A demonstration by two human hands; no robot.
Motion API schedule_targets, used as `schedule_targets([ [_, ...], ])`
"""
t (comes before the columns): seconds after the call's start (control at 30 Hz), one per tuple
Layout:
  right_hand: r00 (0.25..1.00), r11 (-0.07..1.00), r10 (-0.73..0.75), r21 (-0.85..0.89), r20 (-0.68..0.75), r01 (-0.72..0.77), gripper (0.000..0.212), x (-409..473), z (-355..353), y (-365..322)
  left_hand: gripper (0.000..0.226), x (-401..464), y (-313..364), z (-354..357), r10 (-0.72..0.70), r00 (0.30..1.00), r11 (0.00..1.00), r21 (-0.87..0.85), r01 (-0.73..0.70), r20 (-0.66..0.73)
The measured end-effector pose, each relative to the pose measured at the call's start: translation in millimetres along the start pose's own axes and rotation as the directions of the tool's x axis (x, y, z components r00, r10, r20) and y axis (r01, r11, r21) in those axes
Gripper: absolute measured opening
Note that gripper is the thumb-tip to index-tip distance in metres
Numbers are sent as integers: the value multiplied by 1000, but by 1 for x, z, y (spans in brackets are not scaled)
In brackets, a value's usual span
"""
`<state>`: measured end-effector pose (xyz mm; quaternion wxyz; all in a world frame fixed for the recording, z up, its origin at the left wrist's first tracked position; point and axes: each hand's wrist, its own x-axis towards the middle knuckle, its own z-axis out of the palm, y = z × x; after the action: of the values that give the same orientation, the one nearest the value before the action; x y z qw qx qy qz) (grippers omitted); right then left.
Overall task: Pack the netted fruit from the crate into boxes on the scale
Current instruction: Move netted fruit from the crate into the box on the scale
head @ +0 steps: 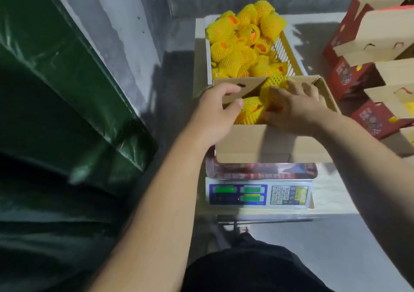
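Box (257, 142) on the scale (259, 194): my left hand (216, 112) pinches its left flap; right hand (291, 106), fingers straight, presses netted fruit (251, 110) inside. Crate (284, 51) sits beyond.

Matt brown cardboard on the box (253, 143), plain and unprinted inside. Yellow foam netting (249, 110) wraps the fruit, soft and meshed. The scale (257, 194) shows a shiny metal pan with a smooth plastic front. Behind, the crate (285, 53) has a slatted plastic wall. Glossy green sheeting (74, 103) on the left. Red printed boxes (349, 81) look slightly glossy outside.
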<state>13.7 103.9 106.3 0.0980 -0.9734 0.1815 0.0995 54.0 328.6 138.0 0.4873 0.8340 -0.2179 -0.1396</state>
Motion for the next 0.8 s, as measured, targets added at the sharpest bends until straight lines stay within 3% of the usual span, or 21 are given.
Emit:
schedule_targets([
  [0.1,974,991,-122,40,-189,132,72,-19,0,-22,32,-12,-8,-5,19,1000,992,124,-19,-3],
  [0.23,922,968,-209,66,-326,243,64,-43,2,-51,30,-19,-7,-1,85,996,945,317,-84,9],
  [0.43,910,965,-220,58,-352,256,51,-57,11,-58,35,-26,1,6,167,984,892,417,-177,60],
  [0.6,918,964,-189,111,-348,240,63,-71,15,-54,32,-32,-6,11,176,982,887,422,-188,68],
  [0.8,908,964,-120,174,-401,204,46,-86,21,-41,29,-34,-8,18,184,979,887,416,-203,85],
])
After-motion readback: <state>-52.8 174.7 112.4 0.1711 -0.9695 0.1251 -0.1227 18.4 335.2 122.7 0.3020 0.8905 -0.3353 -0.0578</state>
